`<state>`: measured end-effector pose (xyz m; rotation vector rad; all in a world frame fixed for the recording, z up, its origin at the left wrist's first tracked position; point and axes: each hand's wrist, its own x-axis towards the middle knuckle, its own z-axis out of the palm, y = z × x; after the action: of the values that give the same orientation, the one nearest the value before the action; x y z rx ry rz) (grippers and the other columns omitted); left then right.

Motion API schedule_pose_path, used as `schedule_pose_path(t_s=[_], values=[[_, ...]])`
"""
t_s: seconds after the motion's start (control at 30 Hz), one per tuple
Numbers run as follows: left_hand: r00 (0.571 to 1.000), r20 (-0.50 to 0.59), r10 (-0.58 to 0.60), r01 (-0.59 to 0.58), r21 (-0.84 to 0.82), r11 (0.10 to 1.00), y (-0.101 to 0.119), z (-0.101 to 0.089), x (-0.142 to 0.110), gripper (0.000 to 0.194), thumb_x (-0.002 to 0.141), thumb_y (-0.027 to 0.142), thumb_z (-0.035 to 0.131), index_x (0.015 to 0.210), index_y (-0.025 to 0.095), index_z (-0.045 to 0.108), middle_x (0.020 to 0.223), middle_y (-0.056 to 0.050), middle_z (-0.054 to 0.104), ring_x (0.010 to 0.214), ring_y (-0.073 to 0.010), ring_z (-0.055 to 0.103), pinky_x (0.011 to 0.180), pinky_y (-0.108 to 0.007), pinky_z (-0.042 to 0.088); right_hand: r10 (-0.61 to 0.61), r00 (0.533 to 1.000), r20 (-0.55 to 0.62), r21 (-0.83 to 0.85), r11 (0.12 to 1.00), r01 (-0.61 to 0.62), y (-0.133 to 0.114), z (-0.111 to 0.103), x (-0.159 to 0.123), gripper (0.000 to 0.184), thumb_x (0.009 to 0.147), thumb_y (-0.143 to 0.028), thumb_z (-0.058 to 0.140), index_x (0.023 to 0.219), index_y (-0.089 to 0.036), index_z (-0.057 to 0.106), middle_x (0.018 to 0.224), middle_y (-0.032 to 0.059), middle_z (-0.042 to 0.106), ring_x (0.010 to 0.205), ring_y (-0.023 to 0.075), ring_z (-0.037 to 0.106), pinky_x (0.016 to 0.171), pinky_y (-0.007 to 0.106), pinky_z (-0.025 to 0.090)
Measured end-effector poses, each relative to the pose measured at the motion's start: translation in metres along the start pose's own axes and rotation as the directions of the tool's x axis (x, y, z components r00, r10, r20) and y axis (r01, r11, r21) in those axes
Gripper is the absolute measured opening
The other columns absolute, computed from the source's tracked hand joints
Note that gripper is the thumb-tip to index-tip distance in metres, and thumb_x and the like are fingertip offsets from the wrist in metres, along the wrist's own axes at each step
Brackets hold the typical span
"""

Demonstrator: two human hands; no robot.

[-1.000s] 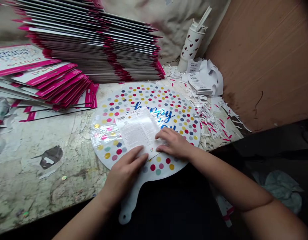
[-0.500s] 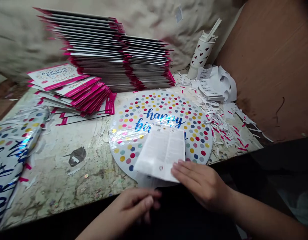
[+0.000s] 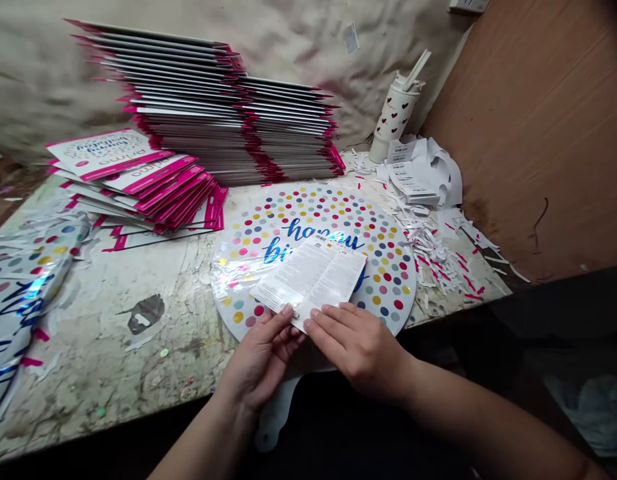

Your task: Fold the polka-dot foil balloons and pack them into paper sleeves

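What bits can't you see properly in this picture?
Head view:
Blue words on the round polka-dot foil balloon: partly hidden by the white printed card.
The card's tiny print: too small to read.
Part of the card's lower edge: covered by the left hand and right hand.
Silvery dotted foil bundle: cut off by the left edge.
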<state>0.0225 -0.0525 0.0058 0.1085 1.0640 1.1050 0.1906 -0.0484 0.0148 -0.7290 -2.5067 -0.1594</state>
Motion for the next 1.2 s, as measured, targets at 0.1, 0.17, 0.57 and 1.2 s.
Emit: schedule_pose_path(t_s=[0.1,0.17,0.57,1.2], values=[[1.0,0.009,0.027,-0.026,-0.085,0.996,0.0,0.001,-0.002,0.014,0.075,0.014,0.065,0.087,0.018,0.066,0.081,0.0,0.068,0.067,-0.0092,0.062,0.063,-0.022,0.054,0.026,0.999,0.022,0.098,0.995,-0.028,0.004,-0.002,-0.001,0.026,0.088,-0.012,0.044,0.108,-0.006,0.061,0.105,0.0141,0.067,0.096,0.0262,0.063,0.08,0.041,0.052],[0.995,0.048,0.088,-0.087,-0.012,0.996,0.001,-0.001,-0.002,0.013,0.075,0.02,0.065,0.087,0.017,0.067,0.084,-0.002,0.069,0.072,-0.0124,0.063,0.065,-0.024,0.054,0.091,0.994,0.061,0.272,0.957,-0.104,0.01,-0.003,0.0,0.028,0.088,-0.022,0.051,0.111,-0.008,0.059,0.105,0.0123,0.067,0.098,0.0232,0.062,0.084,0.037,0.051],[0.959,0.104,0.264,-0.283,0.42,0.862,0.005,-0.009,-0.004,0.026,0.075,0.04,0.063,0.078,0.015,0.058,0.075,-0.003,0.065,0.066,-0.0164,0.062,0.06,-0.028,0.052,0.307,0.944,0.123,0.663,0.682,-0.308,0.039,-0.007,0.004,0.017,0.089,-0.023,0.049,0.086,-0.018,0.064,0.077,0.0038,0.067,0.073,0.0125,0.062,0.068,0.023,0.05],[0.17,0.759,0.628,-0.779,0.494,-0.386,0.101,-0.023,-0.065,0.034,0.089,0.031,0.047,0.121,0.034,0.056,0.117,0.0,0.064,0.106,-0.0222,0.06,0.091,-0.036,0.048,0.395,0.891,-0.221,0.878,0.478,0.006,0.031,-0.029,0.056,0.035,0.082,-0.034,0.061,0.116,-0.027,0.059,0.12,0.0061,0.061,0.114,0.0262,0.055,0.101,0.046,0.042]])
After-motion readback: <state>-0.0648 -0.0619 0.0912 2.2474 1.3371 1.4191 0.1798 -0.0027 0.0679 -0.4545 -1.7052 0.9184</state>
